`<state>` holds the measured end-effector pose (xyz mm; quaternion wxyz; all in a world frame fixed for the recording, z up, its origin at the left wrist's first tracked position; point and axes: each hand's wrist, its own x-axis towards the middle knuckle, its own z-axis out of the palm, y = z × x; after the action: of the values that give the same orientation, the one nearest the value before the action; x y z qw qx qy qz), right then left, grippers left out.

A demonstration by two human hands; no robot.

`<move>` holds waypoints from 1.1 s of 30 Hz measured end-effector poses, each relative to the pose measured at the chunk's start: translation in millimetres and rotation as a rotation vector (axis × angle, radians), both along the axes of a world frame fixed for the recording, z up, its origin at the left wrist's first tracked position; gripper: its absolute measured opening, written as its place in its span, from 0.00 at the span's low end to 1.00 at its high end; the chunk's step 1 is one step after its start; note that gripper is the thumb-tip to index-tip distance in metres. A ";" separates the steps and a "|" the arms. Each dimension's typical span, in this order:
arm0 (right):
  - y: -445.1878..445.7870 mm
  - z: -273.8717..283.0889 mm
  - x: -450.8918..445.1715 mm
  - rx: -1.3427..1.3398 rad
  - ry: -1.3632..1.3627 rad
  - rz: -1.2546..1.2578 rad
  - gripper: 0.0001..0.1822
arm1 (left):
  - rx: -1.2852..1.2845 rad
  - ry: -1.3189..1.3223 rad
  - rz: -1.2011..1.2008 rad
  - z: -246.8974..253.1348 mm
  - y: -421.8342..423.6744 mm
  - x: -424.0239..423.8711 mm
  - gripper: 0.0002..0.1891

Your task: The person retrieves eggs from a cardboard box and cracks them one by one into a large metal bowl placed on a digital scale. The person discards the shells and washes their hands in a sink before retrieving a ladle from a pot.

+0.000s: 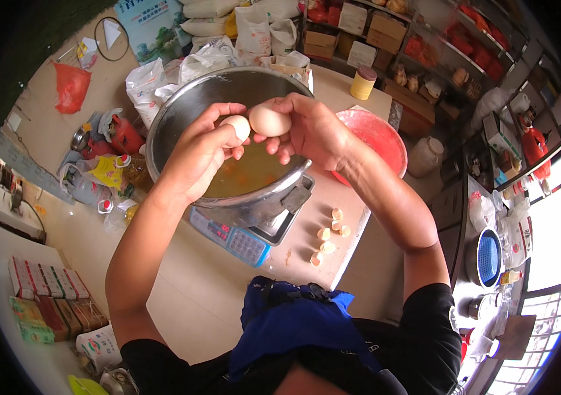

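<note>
My left hand [195,160] holds a pale egg [239,129] between thumb and fingers. In my right hand [322,132] is a second egg [270,121], its end close against the first; whether they touch I cannot tell. Both hands are above a large metal pot [174,111]. Yellowish liquid [233,183] with orange yolks lies at the bottom of the pot, partly hidden by my hands. Under the pot is a digital scale [248,248] with a blue frame and a lit display. Several broken eggshells [327,247] stand on the table [305,266] to the right of the scale.
A red basin [384,140] sits beside the pot, behind my right forearm. Farther back are a yellow tub [363,84] with a brown lid and white sacks [253,32]. Oil bottles [137,170] stand left of the pot. The table's right edge runs below my right arm.
</note>
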<state>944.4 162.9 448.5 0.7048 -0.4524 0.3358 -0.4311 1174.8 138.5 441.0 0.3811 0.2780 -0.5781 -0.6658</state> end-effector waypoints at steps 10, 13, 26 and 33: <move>7.3 0.6 10.7 -0.212 0.214 -0.084 0.22 | -0.183 0.034 0.093 -5.3 7.5 -5.0 0.18; 5.3 -3.2 8.6 -0.370 0.274 -0.093 0.25 | -0.200 0.026 0.067 5.3 12.8 -8.6 0.18; 6.0 -8.3 3.9 -0.858 0.758 -0.366 0.25 | -0.584 -0.266 0.265 -9.8 -1.0 -9.1 0.15; 5.8 -16.5 13.4 -0.857 0.772 -0.540 0.26 | -0.729 -0.351 0.365 -5.5 7.0 -22.0 0.14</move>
<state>957.8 168.7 432.0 0.1559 -0.7165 0.4655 -0.4957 1152.9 145.5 435.5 0.4616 0.3318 -0.7725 -0.2828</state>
